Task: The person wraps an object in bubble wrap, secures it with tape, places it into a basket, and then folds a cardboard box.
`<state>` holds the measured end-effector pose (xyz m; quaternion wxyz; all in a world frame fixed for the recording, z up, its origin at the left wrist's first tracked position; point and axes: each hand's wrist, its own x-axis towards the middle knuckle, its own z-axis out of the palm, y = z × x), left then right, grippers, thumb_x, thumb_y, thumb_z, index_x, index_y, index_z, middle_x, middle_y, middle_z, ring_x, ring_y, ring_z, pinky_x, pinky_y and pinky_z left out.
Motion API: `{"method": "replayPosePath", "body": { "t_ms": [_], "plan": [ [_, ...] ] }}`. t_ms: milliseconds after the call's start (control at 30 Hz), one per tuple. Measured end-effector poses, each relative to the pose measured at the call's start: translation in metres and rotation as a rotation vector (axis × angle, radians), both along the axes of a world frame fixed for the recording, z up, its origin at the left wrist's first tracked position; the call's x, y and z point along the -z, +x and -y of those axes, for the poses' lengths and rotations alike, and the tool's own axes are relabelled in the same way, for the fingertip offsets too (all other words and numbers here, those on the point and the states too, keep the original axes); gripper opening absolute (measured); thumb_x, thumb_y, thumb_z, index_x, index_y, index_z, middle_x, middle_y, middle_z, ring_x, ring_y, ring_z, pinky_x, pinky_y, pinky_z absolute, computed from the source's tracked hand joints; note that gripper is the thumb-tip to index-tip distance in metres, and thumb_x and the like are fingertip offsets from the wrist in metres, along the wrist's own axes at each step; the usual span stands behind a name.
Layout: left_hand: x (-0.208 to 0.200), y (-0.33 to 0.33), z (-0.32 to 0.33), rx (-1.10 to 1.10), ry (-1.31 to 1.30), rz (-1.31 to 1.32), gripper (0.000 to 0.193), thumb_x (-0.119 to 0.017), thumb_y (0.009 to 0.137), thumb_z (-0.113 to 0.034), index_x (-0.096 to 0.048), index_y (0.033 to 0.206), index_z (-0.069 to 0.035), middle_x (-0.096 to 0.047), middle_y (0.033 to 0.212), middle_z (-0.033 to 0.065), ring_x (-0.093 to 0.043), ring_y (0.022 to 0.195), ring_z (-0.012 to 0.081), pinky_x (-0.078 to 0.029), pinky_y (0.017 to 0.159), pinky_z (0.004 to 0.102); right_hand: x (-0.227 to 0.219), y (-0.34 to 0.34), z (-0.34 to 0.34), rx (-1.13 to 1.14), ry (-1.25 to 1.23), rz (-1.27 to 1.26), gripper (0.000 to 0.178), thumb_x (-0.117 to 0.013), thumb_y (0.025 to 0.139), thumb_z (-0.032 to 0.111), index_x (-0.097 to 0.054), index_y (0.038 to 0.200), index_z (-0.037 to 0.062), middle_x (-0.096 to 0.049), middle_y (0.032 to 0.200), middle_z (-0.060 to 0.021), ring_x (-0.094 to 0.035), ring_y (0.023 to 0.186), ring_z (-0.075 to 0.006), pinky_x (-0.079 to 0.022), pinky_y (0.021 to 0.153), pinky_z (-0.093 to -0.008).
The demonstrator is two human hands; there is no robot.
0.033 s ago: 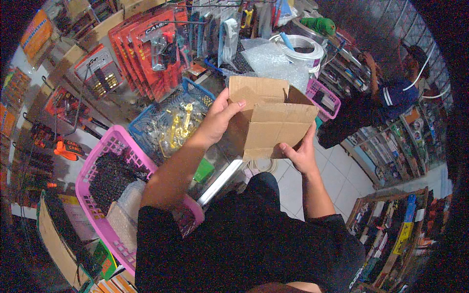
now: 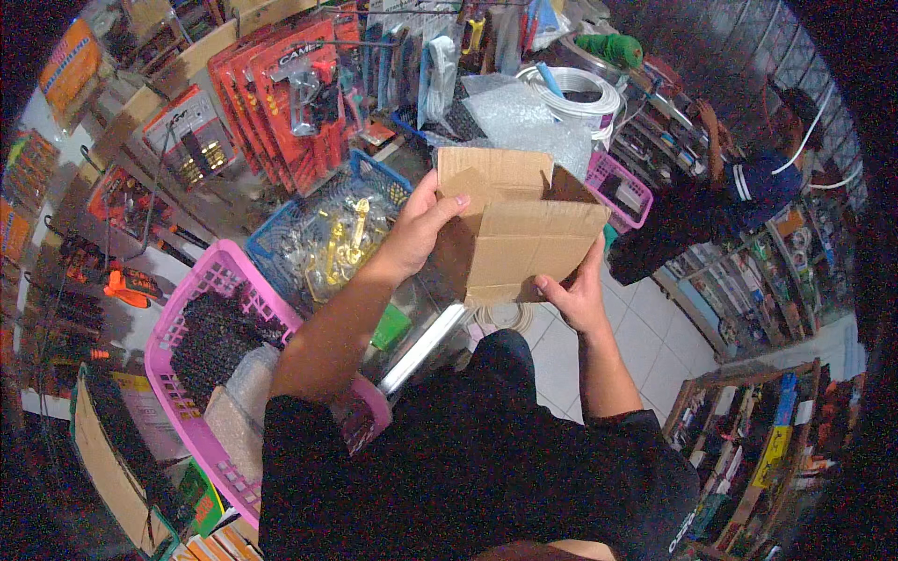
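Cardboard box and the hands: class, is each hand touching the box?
Touching. The head view shows the left hand gripping the cardboard box at its open flap, and the right hand holding its lower corner.

The person holds an open cardboard box (image 2: 524, 229) up in front of the chest. The left hand (image 2: 416, 229) grips its near-left edge with the thumb over the flap, and the right hand (image 2: 572, 292) supports the lower right corner. Below the box sit a blue basket (image 2: 281, 234) of brass fittings and a pink basket (image 2: 210, 280) of dark parts. Another person (image 2: 739, 187) in a dark striped shirt stands by the shelves at right.
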<state>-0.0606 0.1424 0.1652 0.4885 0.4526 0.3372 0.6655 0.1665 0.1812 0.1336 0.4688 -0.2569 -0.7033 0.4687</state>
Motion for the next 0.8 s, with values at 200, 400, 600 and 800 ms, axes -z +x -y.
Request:
{"method": "replayPosePath", "body": {
  "t_ms": [200, 400, 600, 800],
  "plan": [
    [0.005, -0.004, 0.002, 0.049, -0.065, -0.012, 0.044, -0.047, 0.081, -0.014, -0.039, 0.123, -0.002, -0.052, 0.113, 0.0080, -0.049, 0.105, 0.0161, -0.035, 0.091, 0.0294, -0.010, -0.001, -0.007, -0.055, 0.027, -0.010, 0.071, -0.072, 0.069, 0.027, -0.036, 0.127, 0.0060, -0.030, 0.133, -0.0146, -0.035, 0.122, -0.0273, -0.031, 0.099, -0.0414],
    [0.005, -0.001, 0.002, 0.062, -0.072, 0.023, 0.047, -0.043, 0.076, -0.009, -0.040, 0.122, -0.004, -0.050, 0.115, 0.0079, -0.046, 0.108, 0.0158, -0.035, 0.090, 0.0284, -0.004, -0.005, -0.010, -0.076, 0.096, -0.009, 0.059, -0.067, 0.071, 0.034, -0.044, 0.116, 0.0039, -0.026, 0.135, -0.0175, -0.031, 0.124, -0.0294, -0.026, 0.101, -0.0422],
    [0.001, -0.002, -0.001, 0.012, 0.054, -0.269, 0.039, -0.043, 0.071, -0.004, -0.048, 0.110, -0.004, -0.049, 0.115, 0.0083, -0.043, 0.110, 0.0181, -0.032, 0.094, 0.0300, 0.004, -0.007, -0.018, -0.051, 0.151, -0.037, 0.059, -0.064, 0.073, 0.042, -0.042, 0.112, 0.0038, -0.029, 0.133, -0.0191, -0.032, 0.122, -0.0297, -0.027, 0.100, -0.0422],
    [0.005, -0.010, -0.003, 0.201, 0.079, -0.253, 0.032, -0.043, 0.080, -0.013, -0.051, 0.109, -0.002, -0.049, 0.113, 0.0106, -0.042, 0.113, 0.0193, -0.029, 0.098, 0.0322, 0.003, -0.011, -0.020, -0.004, 0.111, -0.072, 0.063, -0.061, 0.073, 0.053, -0.043, 0.109, 0.0046, -0.033, 0.130, -0.0194, -0.034, 0.120, -0.0302, -0.028, 0.099, -0.0433]
  ]
}}
